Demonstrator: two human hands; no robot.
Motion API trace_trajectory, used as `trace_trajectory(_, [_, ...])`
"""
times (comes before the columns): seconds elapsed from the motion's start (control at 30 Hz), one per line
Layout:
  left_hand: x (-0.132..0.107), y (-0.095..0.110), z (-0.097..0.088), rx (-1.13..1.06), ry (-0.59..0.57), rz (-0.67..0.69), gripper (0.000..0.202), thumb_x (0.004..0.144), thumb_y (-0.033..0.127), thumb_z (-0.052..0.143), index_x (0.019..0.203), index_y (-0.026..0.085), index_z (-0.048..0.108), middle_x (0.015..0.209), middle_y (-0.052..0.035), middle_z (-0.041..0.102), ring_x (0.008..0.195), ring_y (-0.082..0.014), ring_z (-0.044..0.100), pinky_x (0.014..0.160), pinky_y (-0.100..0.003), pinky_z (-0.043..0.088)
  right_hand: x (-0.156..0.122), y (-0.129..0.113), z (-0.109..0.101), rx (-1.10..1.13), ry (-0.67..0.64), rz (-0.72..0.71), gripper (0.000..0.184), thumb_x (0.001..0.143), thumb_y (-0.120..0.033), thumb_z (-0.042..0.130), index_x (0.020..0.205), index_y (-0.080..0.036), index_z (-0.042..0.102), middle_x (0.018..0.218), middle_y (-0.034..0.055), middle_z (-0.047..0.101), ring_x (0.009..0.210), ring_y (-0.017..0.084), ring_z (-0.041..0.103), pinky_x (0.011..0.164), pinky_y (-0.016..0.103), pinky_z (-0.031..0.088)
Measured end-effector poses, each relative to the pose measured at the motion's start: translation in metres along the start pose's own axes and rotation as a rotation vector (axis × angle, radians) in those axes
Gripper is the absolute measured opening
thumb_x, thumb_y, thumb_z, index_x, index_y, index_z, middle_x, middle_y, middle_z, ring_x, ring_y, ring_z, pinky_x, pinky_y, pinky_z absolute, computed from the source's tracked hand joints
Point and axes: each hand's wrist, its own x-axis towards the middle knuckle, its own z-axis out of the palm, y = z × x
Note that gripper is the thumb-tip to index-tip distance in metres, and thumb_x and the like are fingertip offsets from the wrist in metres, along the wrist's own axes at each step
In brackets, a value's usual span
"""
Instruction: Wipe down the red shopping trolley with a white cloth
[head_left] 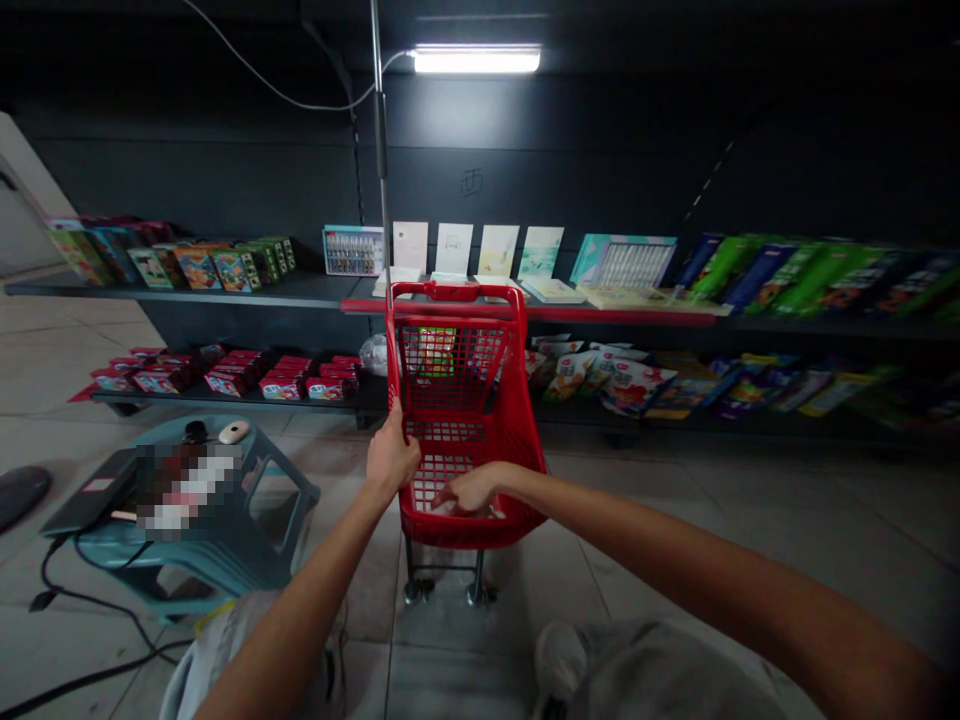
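Stool point(304, 492) top blurred, cart point(525, 440) contents unclear

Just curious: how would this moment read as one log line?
left hand: grips cart rim | right hand: inside cart, open | shelves behind

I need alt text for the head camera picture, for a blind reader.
A person's left hand grips the side of a red shopping cart while the right hand reaches into it. Behind it, dark shelves hold boxes, books and snack bags; a stool stands at left.
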Motion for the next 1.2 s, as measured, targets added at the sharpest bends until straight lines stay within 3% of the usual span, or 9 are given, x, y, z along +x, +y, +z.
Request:
trace_trajectory(0.13, [0.004,-0.006,-0.004,-0.039,-0.029,0.014,0.091,0.084,0.013,0.056,0.168,0.020,0.022,0.141,-0.0116,0.069,0.119,-0.0268,0.071,0.102,-0.033,0.052,-0.020,0.017,0.005,-0.236,-0.099,0.196,0.015,0.073,-0.012,0.074,0.086,-0.017,0.079,0.087,0.0075,0.076,0.091,0.028,0.073,0.081,0.036,0.056])
trace_trajectory(0.33, [0.008,-0.011,-0.008,-0.080,-0.041,0.072,0.098,0.077,0.009,0.059,0.168,0.019,0.024,0.143,-0.0100,0.068,0.126,-0.0276,0.068,0.108,-0.035,0.051,-0.035,0.032,0.002,-0.479,0.226,0.253,0.017,0.071,-0.018,0.084,0.087,-0.019,0.079,0.112,0.0159,0.078,0.121,0.033,0.065,0.105,0.044,0.046])
trace_trajectory(0.43, [0.008,-0.012,-0.008,-0.069,-0.049,0.068,0.100,0.077,0.009,0.061,0.168,0.015,0.022,0.146,-0.0121,0.066,0.127,-0.0282,0.068,0.110,-0.035,0.050,-0.037,0.039,-0.017,-0.564,0.282,0.283,0.017,0.079,-0.023,0.081,0.096,-0.020,0.081,0.116,0.0167,0.077,0.122,0.033,0.063,0.103,0.045,0.046])
trace_trajectory(0.6, [0.008,-0.015,-0.009,-0.079,-0.060,0.085,0.099,0.078,0.008,0.061,0.168,0.018,0.022,0.146,-0.0092,0.066,0.128,-0.0256,0.067,0.111,-0.032,0.049,-0.052,0.061,-0.063,-0.699,0.459,0.309,0.031,0.094,-0.012,0.052,0.106,-0.018,0.080,0.116,0.0175,0.076,0.123,0.032,0.058,0.100,0.047,0.041])
trace_trajectory(0.8, [0.013,-0.027,-0.014,-0.100,-0.074,0.099,0.093,0.084,0.014,0.064,0.168,0.021,0.024,0.141,-0.0062,0.070,0.123,-0.0237,0.070,0.108,-0.031,0.051,-0.075,0.102,-0.110,-0.700,0.707,0.342,0.036,0.094,-0.020,0.053,0.123,-0.021,0.075,0.124,0.0177,0.071,0.125,0.033,0.052,0.100,0.043,0.037])
trace_trajectory(0.9, [0.021,-0.036,-0.016,-0.118,-0.065,0.110,0.082,0.091,0.025,0.064,0.166,0.023,0.031,0.137,-0.0046,0.072,0.122,-0.0235,0.070,0.107,-0.031,0.052,-0.078,0.115,-0.108,-0.632,0.709,0.344,0.042,0.094,-0.029,0.056,0.133,-0.023,0.071,0.123,0.0169,0.070,0.121,0.033,0.057,0.099,0.040,0.040])
trace_trajectory(1.03, [0.024,-0.037,-0.028,-0.007,0.098,0.075,0.054,0.100,0.038,0.055,0.152,0.026,0.054,0.139,-0.0068,0.071,0.125,-0.0268,0.068,0.107,-0.037,0.052,-0.072,0.112,-0.091,-0.612,0.655,0.305,0.035,0.094,-0.032,0.054,0.116,-0.018,0.077,0.119,0.0168,0.072,0.113,0.031,0.067,0.101,0.041,0.044])
trace_trajectory(1.13, [0.008,-0.019,-0.038,0.093,0.261,0.130,0.041,0.103,0.030,0.045,0.138,0.022,0.065,0.139,-0.0096,0.069,0.128,-0.0269,0.064,0.112,-0.039,0.047,-0.068,0.101,-0.083,-0.564,0.579,0.369,0.036,0.092,-0.033,0.054,0.114,-0.019,0.079,0.116,0.0174,0.076,0.108,0.033,0.072,0.093,0.041,0.050])
trace_trajectory(1.2, [-0.017,0.001,-0.036,0.113,0.260,0.233,0.037,0.103,0.027,0.043,0.129,0.021,0.068,0.134,-0.0105,0.071,0.128,-0.0268,0.063,0.113,-0.041,0.045,-0.067,0.095,-0.081,-0.534,0.544,0.411,0.037,0.090,-0.034,0.056,0.115,-0.019,0.079,0.115,0.0183,0.077,0.108,0.034,0.073,0.087,0.040,0.053])
